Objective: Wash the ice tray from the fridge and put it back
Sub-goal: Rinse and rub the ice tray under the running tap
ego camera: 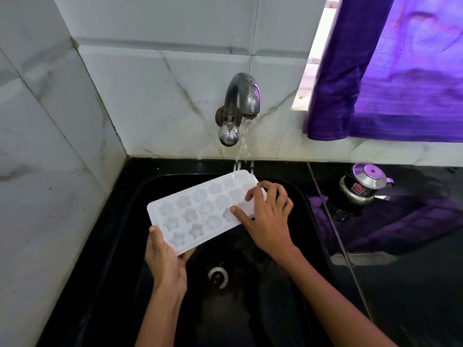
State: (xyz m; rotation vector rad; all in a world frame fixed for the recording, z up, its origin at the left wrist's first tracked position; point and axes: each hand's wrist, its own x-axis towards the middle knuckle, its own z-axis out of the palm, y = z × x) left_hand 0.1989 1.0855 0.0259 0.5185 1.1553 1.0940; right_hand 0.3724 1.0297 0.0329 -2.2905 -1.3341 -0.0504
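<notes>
Ice tray (200, 209) under running tap (240, 96)

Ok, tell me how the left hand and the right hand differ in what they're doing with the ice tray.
The left hand grips the ice tray at its near corner, thumb on top and fingers underneath; the right hand lies over the top at the far end, fingers spread on the cavities. The left hand sits clear of the water stream; the right hand is close beside where it lands. Both touch the tray above the sink.
</notes>
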